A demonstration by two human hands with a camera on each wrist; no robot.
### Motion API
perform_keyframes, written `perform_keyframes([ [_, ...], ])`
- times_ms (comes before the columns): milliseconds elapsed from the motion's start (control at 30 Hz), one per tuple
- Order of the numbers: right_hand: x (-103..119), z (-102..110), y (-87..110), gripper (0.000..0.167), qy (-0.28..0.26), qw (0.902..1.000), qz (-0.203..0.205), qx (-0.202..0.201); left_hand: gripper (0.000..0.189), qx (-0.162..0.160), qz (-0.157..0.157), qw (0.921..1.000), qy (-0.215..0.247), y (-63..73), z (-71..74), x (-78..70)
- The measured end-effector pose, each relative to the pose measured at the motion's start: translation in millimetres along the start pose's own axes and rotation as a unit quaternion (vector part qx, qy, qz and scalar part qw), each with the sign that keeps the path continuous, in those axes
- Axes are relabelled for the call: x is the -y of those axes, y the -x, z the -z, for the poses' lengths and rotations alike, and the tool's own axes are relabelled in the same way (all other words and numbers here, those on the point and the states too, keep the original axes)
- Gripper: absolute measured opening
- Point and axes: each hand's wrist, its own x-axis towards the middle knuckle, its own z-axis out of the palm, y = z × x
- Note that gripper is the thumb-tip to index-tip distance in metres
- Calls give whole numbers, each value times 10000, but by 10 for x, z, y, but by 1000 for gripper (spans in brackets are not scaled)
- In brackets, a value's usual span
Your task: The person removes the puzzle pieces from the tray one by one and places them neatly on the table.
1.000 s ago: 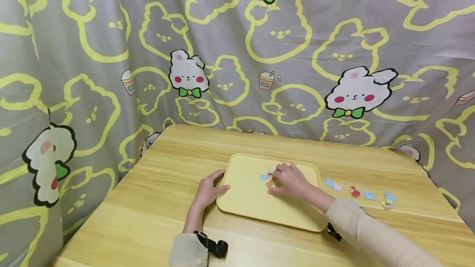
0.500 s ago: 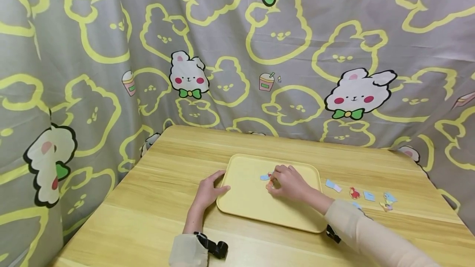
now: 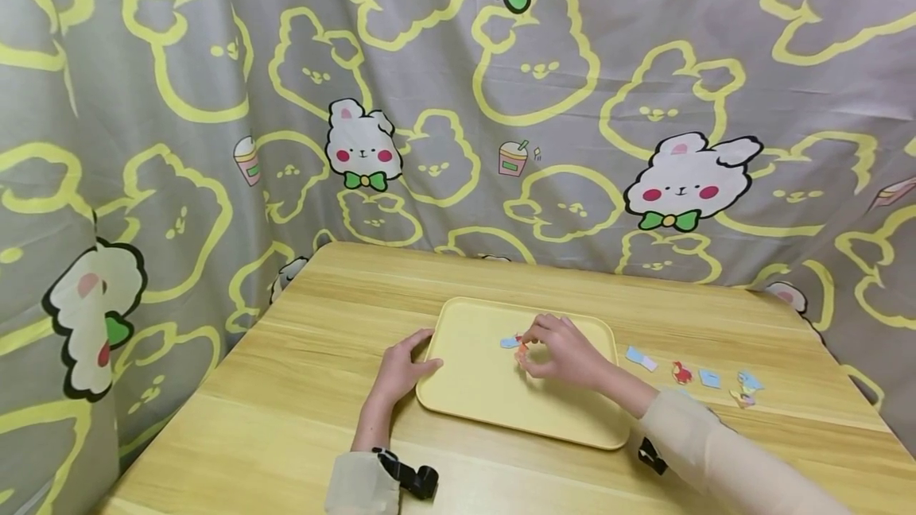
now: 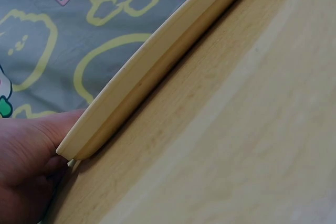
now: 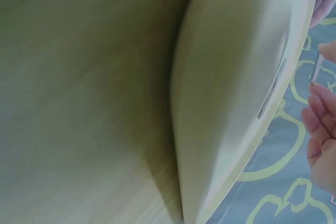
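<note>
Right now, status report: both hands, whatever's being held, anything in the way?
Left hand grips yellow tray by its left edge. Right hand pinches orange piece over the tray. Blue piece on the tray, close by; no obstruction seen.

My sleeves (image 3: pixel 362 483) look like matt cloth, the curtain (image 3: pixel 444 74) smooth, creased fabric, the tray (image 3: pixel 472 388) smooth plastic, the pieces (image 3: pixel 709 378) thin card, the counter (image 3: pixel 286 396) faintly glossy wood.

No lettering, brand or number can be read anywhere; the printed drink cup (image 3: pixel 513 156) on the patterned curtain (image 3: pixel 444 74) carries a small green label (image 3: pixel 511 169), and whether any writing stands on it cannot be told
</note>
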Motion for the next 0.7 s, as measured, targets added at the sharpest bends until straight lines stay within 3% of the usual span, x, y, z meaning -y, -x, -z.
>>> perform_keyframes([
  [167,6,30,47,28,-522,9981,-146,-283,56,14,19,10000,8,-2,0,5],
  [367,54,88,137,34,-1471,9851,-739,-501,56,3,-25,10000,20,-6,-7,-3],
  [700,82,125,198,34,-1432,9837,-931,-568,56,-21,-26,10000,-50,-4,-13,1],
])
